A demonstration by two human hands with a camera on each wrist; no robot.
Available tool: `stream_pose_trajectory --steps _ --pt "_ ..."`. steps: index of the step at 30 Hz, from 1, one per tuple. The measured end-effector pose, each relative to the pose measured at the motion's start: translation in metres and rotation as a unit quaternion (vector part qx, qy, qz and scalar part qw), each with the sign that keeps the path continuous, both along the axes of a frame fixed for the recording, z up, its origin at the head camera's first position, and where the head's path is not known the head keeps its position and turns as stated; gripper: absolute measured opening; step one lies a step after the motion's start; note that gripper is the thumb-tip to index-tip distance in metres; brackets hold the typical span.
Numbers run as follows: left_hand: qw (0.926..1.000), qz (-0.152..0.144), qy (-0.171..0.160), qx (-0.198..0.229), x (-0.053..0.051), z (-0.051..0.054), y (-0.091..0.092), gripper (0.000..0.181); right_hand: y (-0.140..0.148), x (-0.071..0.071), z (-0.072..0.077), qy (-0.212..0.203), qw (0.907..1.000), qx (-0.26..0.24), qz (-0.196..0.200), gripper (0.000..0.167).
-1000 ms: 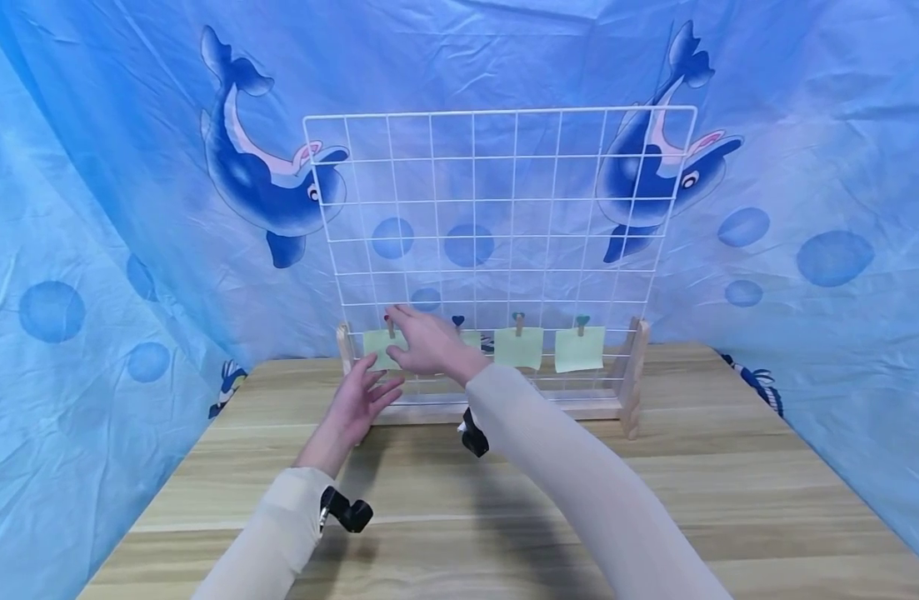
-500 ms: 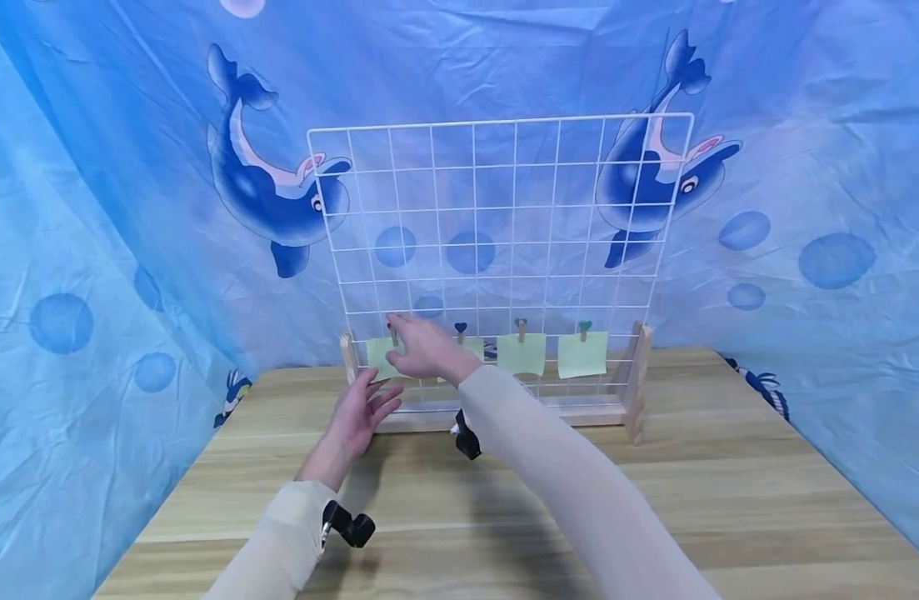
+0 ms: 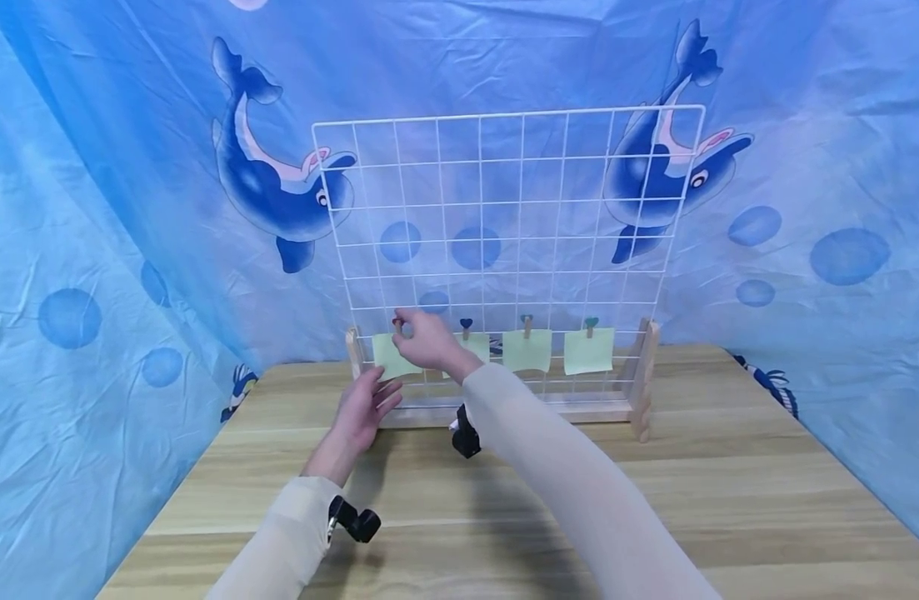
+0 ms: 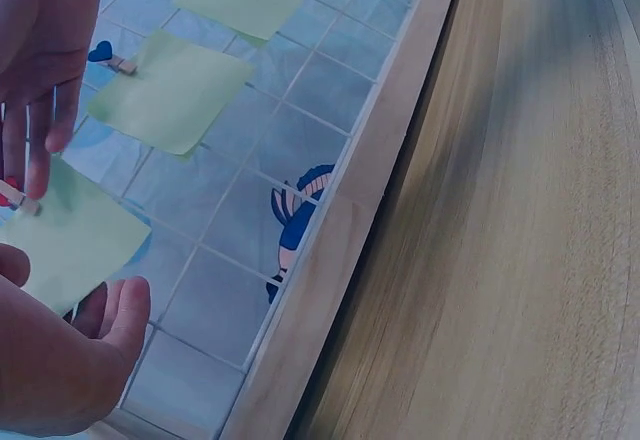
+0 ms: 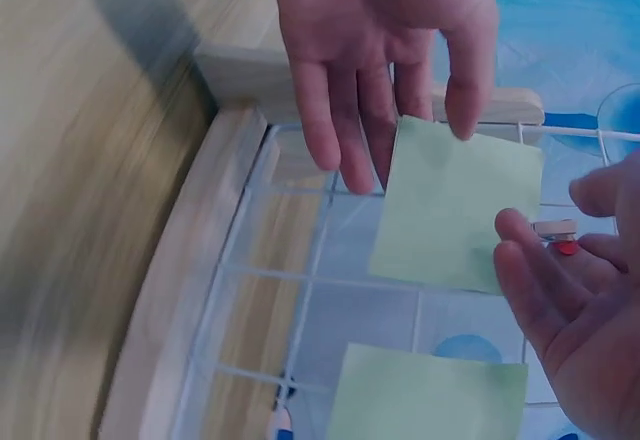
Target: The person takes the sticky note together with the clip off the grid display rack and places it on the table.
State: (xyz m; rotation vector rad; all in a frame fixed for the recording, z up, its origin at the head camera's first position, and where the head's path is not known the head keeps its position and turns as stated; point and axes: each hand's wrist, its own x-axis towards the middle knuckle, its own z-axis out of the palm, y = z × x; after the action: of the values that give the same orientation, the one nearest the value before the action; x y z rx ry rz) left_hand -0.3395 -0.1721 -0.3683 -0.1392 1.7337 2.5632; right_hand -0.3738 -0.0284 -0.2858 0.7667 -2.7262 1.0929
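Note:
A pale green sticky note point(image 3: 387, 354) hangs at the left end of the white wire grid point(image 3: 480, 202), under a small wooden clothespin point(image 5: 555, 229) with a red heart. My left hand point(image 3: 360, 408) pinches this note's edge, thumb in front and fingers behind, as the right wrist view shows point(image 5: 385, 20). Around the clothespin, my right hand point(image 3: 432, 343) has its fingertips close by, with a visible gap to part of it. Whether a fingertip touches it is hard to tell. Further right hang several more green notes point(image 3: 527, 350), each under a heart clothespin point(image 3: 590, 326).
Wooden feet point(image 3: 644, 379) and a wooden base bar point(image 3: 586, 410) carry the grid on a wood-grain table point(image 3: 729, 467). A blue dolphin-print curtain point(image 3: 789, 167) surrounds the table at the back and sides. Black cameras point(image 3: 357, 518) are strapped to both wrists.
My right thumb has moved up, away from the first note and nearer the clothespin, so more of that note shows. My left hand stays at its edge. The head view has shifted slightly.

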Motion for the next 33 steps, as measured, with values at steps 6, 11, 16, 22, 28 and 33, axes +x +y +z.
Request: stream_pose_trajectory --steps 6,11,16,22,28,33 --pt "0.9998 0.01 -0.004 -0.014 -0.002 -0.001 0.001 0.046 -0.004 0.0 -0.005 -0.075 0.9881 -0.133 -0.013 0.051" --pt "0.9998 0.012 -0.003 -0.018 -0.002 -0.002 0.001 0.043 -0.008 -0.001 -0.01 -0.136 0.9637 -0.229 -0.021 0.047" --pt "0.9998 0.011 -0.002 -0.014 -0.001 -0.001 0.001 0.046 -0.012 0.001 -0.009 -0.169 0.9414 -0.29 -0.034 0.044" --pt "0.9999 0.007 -0.001 -0.011 -0.001 0.0 0.001 0.045 -0.015 0.006 -0.008 -0.183 0.9215 -0.337 -0.063 0.042" --pt "0.9997 0.011 0.002 -0.024 0.0 0.0 0.0 0.043 -0.019 0.005 -0.012 -0.177 0.9125 -0.36 -0.082 0.039" --pt "0.9996 0.013 0.002 -0.026 0.001 -0.002 -0.002 0.042 -0.022 0.004 -0.016 -0.162 0.9134 -0.358 -0.108 0.033"
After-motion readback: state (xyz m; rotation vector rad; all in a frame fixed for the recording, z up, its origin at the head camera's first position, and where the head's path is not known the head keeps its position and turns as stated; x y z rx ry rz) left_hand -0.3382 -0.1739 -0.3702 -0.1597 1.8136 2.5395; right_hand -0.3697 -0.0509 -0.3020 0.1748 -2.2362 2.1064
